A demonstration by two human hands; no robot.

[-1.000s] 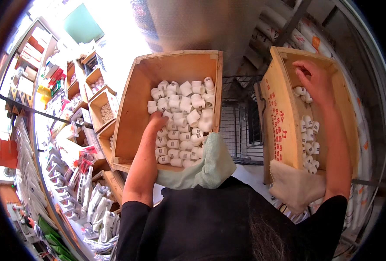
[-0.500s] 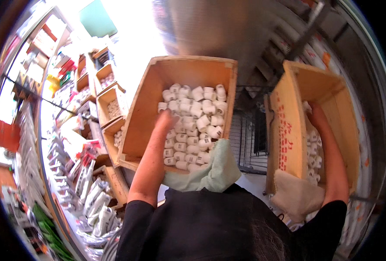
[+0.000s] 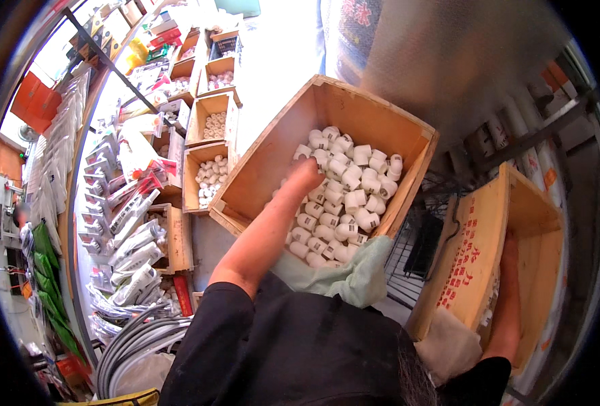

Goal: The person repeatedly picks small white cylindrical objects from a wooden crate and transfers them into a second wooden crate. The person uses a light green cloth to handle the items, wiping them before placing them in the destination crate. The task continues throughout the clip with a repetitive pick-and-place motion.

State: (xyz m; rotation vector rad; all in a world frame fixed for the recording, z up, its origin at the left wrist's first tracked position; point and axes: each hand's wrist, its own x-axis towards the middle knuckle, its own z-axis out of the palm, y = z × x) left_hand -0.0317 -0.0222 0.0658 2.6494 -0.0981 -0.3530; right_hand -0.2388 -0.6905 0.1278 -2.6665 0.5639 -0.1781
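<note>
While the black shirt fills the nearest part of my view, a green cloth drapes over the close edge of a wooden box in front of it. Inside that box sits a heap of short white pipe fittings, and my left hand is at its left edge, fingers among the pieces there. I cannot tell whether that grip is clenched round one or loose. From it, most of the heap lies to the right and back toward the shirt; the heap's long axis leans slightly rightward at the far end, while single fittings point various ways. My left hand is the nearer one. To the right, beyond a wire rack, my right hand is down in a second wooden box, shaded and partly hidden by its wall, so I cannot tell that grip's state either. Farther off, smaller wooden boxes stand in a row at the left, and pale pipes show at the right.
</note>
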